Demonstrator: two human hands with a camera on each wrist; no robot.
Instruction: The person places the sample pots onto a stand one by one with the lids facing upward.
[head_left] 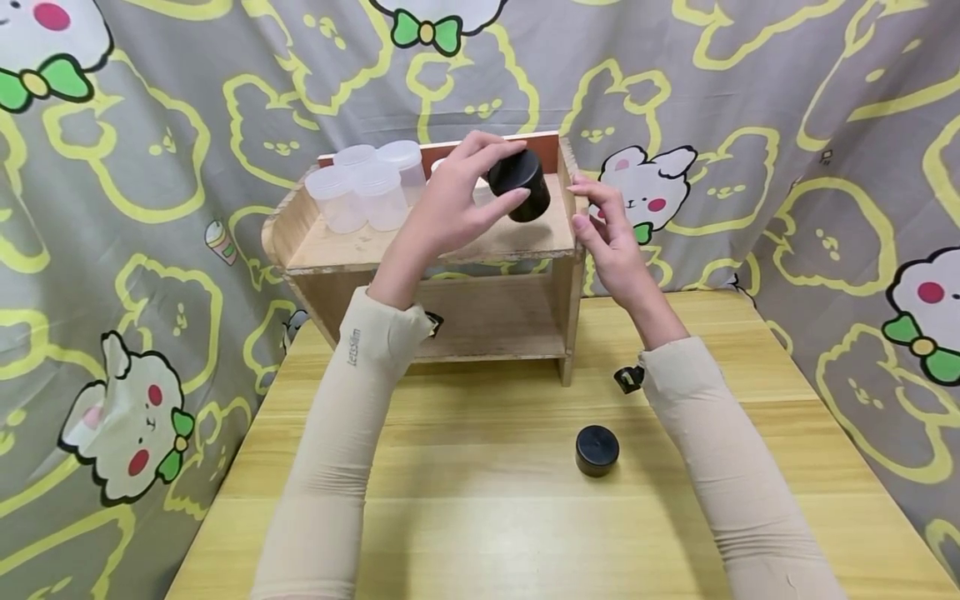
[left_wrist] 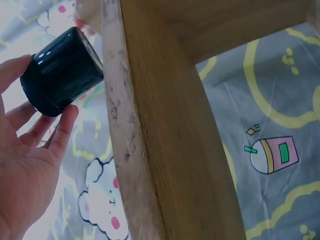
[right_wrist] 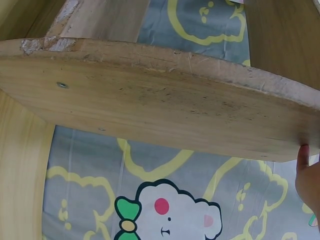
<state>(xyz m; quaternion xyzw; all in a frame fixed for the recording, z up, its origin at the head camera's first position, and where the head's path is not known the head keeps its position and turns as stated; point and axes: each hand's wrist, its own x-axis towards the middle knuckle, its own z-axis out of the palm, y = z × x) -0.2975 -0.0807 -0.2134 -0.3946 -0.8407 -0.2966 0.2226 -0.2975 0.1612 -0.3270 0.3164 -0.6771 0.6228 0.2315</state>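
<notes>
My left hand (head_left: 465, 196) grips a small black jar (head_left: 528, 196) between thumb and fingers. The jar is tilted, over the right part of the top shelf of a wooden rack (head_left: 555, 237). In the left wrist view, the fingers of the left hand (left_wrist: 35, 165) curl round one end of the glossy black jar (left_wrist: 62, 72), close beside the rack's edge. My right hand (head_left: 615, 242) holds the top of the rack's right side panel; a fingertip (right_wrist: 303, 155) presses the panel's outer face in the right wrist view.
Several translucent lidded jars (head_left: 356, 187) stand together on the top shelf's left, with more white lids partly hidden behind my left hand. A short black round container (head_left: 597, 450) stands on the wooden table (head_left: 480, 517). Patterned grey curtains (head_left: 285, 67) surround the table.
</notes>
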